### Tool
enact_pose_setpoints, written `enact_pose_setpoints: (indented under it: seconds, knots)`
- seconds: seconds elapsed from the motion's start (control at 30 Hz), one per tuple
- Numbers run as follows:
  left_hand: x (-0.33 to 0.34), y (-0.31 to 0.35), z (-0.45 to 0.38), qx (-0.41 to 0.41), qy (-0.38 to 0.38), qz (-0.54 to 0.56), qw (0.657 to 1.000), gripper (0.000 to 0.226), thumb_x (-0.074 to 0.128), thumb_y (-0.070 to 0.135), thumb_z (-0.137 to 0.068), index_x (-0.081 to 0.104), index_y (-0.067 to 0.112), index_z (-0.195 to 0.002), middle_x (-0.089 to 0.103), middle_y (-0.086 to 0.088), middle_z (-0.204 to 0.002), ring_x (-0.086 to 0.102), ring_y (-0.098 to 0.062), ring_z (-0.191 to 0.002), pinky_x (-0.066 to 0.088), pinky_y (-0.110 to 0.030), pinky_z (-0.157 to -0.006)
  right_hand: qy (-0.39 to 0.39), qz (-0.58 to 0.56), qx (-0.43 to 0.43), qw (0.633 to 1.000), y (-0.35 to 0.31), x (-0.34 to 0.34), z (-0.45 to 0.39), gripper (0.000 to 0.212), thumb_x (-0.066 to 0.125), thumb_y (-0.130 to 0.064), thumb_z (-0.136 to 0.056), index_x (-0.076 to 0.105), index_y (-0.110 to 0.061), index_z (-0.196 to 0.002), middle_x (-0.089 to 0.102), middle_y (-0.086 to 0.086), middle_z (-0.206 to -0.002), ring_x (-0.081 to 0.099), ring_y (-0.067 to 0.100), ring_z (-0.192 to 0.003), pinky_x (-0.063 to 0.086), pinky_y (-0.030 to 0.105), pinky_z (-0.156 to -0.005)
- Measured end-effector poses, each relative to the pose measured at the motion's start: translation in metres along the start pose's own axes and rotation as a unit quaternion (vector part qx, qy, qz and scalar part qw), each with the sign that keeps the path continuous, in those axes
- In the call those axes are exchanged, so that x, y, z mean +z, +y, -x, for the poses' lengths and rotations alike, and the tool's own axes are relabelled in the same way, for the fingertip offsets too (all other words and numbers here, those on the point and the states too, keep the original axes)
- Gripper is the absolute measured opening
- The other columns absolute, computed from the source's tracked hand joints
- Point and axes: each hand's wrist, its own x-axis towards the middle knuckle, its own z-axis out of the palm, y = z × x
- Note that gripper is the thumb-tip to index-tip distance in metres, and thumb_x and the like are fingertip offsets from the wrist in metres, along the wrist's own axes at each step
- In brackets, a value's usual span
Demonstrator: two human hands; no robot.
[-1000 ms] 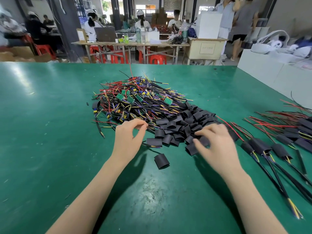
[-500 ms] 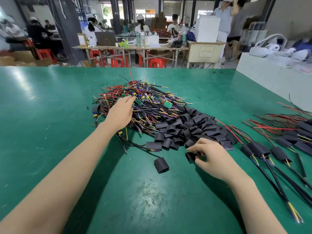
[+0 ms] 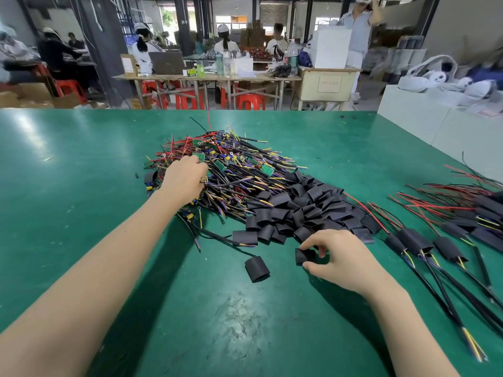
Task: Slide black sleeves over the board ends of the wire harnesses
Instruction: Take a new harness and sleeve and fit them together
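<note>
A tangled pile of wire harnesses with small green boards lies mid-table. My left hand reaches into its left side, fingers curled round a harness there. Right of the wires sits a heap of black sleeves. My right hand pinches one black sleeve at the heap's near edge. Another loose sleeve lies alone on the mat in front of it.
Sleeved harnesses lie in a row at the right, cables running toward me. The green table stretches left and near. White boxes border the far right edge. People work at tables behind.
My left hand moved from the near edge of the wire pile up into its left side and closed on a harness. My right hand drew a sleeve out of the heap toward me.
</note>
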Motion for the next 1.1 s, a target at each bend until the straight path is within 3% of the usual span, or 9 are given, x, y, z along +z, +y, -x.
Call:
enact_pose_setpoints:
  seconds: [0.13, 0.33, 0.43, 0.53, 0.67, 0.9, 1.03, 1.1]
  knots:
    - [-0.004, -0.002, 0.008, -0.008, 0.036, 0.09, 0.995, 0.017, 0.065, 0.014, -0.088, 0.065, 0.01, -0.105, 0.057, -0.009, -0.11, 0.053, -0.03, -0.11, 0.051, -0.044, -0.08, -0.001, -0.01, 0.002, 1.0, 0.001, 0.0, 0.0, 0.025, 0.071, -0.033, -0.074, 0.066, -0.032, -0.099, 0.063, -0.012, -0.091, 0.054, 0.009, -0.079, 0.048, 0.031, -0.077]
    - [-0.022, 0.001, 0.015, -0.06, 0.193, 0.232, 0.952, 0.012, 0.066, 0.013, -0.089, 0.063, 0.008, -0.099, 0.067, -0.013, -0.086, 0.062, -0.035, -0.086, 0.05, -0.046, -0.078, 0.015, -0.008, -0.006, 1.0, 0.0, 0.001, -0.001, 0.03, 0.071, -0.027, -0.074, 0.068, -0.027, -0.103, 0.057, -0.012, -0.088, 0.052, 0.007, -0.073, 0.048, 0.029, -0.074]
    - [-0.03, 0.003, 0.017, -0.066, 0.23, 0.215, 0.947, 0.015, 0.063, 0.016, -0.091, 0.06, 0.006, -0.102, 0.067, -0.017, -0.089, 0.061, -0.038, -0.084, 0.048, -0.045, -0.076, 0.03, -0.012, -0.001, 0.999, 0.001, 0.002, -0.001, 0.031, 0.072, -0.025, -0.075, 0.07, -0.025, -0.106, 0.059, -0.011, -0.092, 0.053, 0.007, -0.071, 0.046, 0.027, -0.072]
    - [-0.036, 0.004, 0.021, -0.125, 0.294, 0.19, 0.928, 0.019, 0.058, 0.021, -0.095, 0.057, 0.004, -0.105, 0.068, -0.019, -0.089, 0.061, -0.04, -0.081, 0.041, -0.041, -0.068, 0.041, -0.02, -0.001, 0.999, 0.0, 0.001, -0.001, 0.031, 0.072, -0.024, -0.076, 0.07, -0.023, -0.107, 0.058, -0.011, -0.094, 0.051, 0.006, -0.07, 0.044, 0.026, -0.071]
    - [-0.043, 0.012, 0.04, -0.165, 0.348, 0.108, 0.917, 0.022, 0.06, 0.03, -0.092, 0.061, 0.009, -0.096, 0.069, -0.016, -0.075, 0.06, -0.037, -0.068, 0.034, -0.039, -0.069, 0.058, -0.023, 0.0, 0.998, 0.0, 0.001, 0.0, 0.031, 0.073, -0.023, -0.078, 0.07, -0.022, -0.109, 0.056, -0.012, -0.095, 0.049, 0.007, -0.069, 0.038, 0.024, -0.069]
    - [-0.011, 0.041, 0.084, -0.089, 0.252, 0.137, 0.954, 0.019, 0.058, 0.031, -0.076, 0.062, 0.012, -0.079, 0.06, -0.005, -0.056, 0.056, -0.029, -0.055, 0.031, -0.039, -0.075, 0.072, -0.021, -0.002, 0.997, -0.002, 0.001, 0.001, 0.031, 0.073, -0.024, -0.078, 0.071, -0.021, -0.108, 0.056, -0.011, -0.094, 0.048, 0.006, -0.068, 0.042, 0.027, -0.07]
    - [0.014, 0.045, 0.097, -0.056, 0.117, 0.141, 0.981, 0.02, 0.062, 0.033, -0.077, 0.058, 0.013, -0.081, 0.056, -0.004, -0.064, 0.052, -0.028, -0.075, 0.031, -0.039, -0.08, 0.068, -0.017, -0.006, 0.998, -0.003, 0.0, 0.0, 0.031, 0.072, -0.024, -0.078, 0.07, -0.022, -0.108, 0.057, -0.01, -0.094, 0.05, 0.008, -0.069, 0.046, 0.029, -0.072]
    - [0.023, 0.047, 0.098, -0.055, 0.058, 0.207, 0.975, 0.017, 0.066, 0.023, -0.081, 0.052, 0.013, -0.084, 0.055, -0.002, -0.068, 0.049, -0.027, -0.08, 0.034, -0.038, -0.08, 0.067, -0.017, -0.009, 0.998, -0.004, 0.0, 0.001, 0.03, 0.072, -0.025, -0.078, 0.07, -0.023, -0.108, 0.058, -0.01, -0.094, 0.05, 0.007, -0.07, 0.046, 0.029, -0.072]
